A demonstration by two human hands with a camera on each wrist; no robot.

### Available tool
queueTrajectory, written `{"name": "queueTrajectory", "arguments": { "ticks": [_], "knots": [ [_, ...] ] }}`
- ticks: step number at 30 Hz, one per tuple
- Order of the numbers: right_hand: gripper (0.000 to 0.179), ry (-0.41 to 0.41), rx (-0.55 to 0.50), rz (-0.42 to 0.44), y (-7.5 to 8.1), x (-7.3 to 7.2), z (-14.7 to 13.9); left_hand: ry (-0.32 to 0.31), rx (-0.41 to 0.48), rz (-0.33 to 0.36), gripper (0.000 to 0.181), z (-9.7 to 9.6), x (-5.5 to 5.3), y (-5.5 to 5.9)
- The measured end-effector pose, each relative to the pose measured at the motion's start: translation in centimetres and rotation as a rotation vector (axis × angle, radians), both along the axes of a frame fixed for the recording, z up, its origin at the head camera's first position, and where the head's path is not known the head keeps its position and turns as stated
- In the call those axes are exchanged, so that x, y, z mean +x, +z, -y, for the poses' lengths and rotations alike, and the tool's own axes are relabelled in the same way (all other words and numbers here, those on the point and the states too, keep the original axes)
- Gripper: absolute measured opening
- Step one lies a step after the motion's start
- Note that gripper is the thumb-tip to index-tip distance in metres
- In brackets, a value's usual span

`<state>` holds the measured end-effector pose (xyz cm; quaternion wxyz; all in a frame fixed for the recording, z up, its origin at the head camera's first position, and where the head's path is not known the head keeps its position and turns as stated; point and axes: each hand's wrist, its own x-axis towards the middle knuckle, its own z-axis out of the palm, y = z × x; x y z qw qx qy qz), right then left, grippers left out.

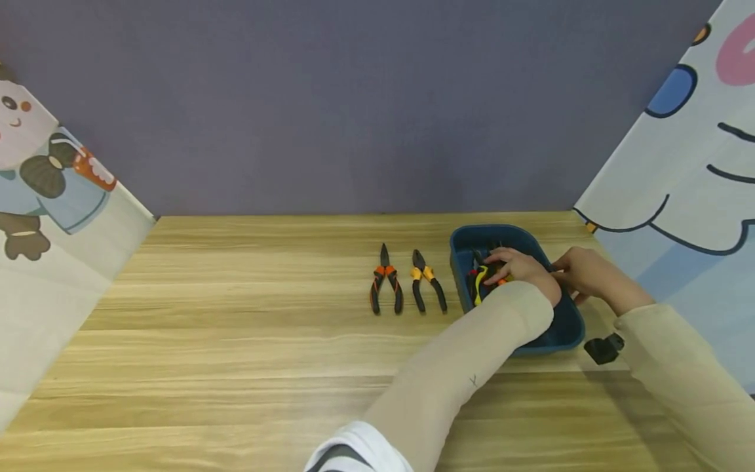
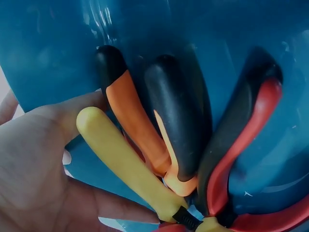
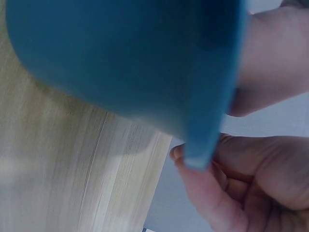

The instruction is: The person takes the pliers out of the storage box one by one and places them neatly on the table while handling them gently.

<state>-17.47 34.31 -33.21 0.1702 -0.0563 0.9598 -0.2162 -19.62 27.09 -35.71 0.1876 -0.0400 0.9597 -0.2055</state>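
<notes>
A blue plastic bin (image 1: 494, 229) at the right holds several pliers. My left hand (image 1: 522, 267) reaches down inside it. In the left wrist view, its extended thumb and finger lie beside yellow-handled pliers (image 2: 118, 159) and an orange-and-black handle (image 2: 133, 113). Another black handle (image 2: 169, 96) and a red-and-black one (image 2: 241, 140) stick up beside them; the tool heads are mostly hidden. My right hand (image 1: 590, 278) pinches the bin's right rim between thumb and fingers, as the right wrist view shows the rim (image 3: 200, 154) caught at the fingertips.
Left of the bin, orange-and-black long-nose pliers (image 1: 385, 269) and yellow-and-black pliers (image 1: 421, 263) lie side by side on the wooden table (image 1: 236, 328), jaws pointing away. A grey panel (image 1: 354, 111) rises behind the table, with printed cloths (image 1: 672, 196) at both sides.
</notes>
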Motion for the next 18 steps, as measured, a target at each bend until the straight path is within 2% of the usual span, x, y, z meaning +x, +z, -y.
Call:
{"name": "queueTrajectory", "arguments": {
  "ticks": [4, 10, 18],
  "knots": [
    [0.030, -0.013, -0.021, 0.008, -0.09, 0.01, -0.10, 0.039, 0.006, 0.031, 0.071, 0.00, -0.18, -0.02],
    [0.028, -0.010, -0.019, -0.010, -0.08, -0.06, -0.15, 0.067, -0.017, 0.091, 0.073, -0.04, -0.33, 0.00],
    [0.031, -0.027, 0.011, 0.018, -0.07, -0.10, 0.03, 0.045, -0.039, 0.086, 0.069, -0.09, -0.20, -0.53]
  ]
}}
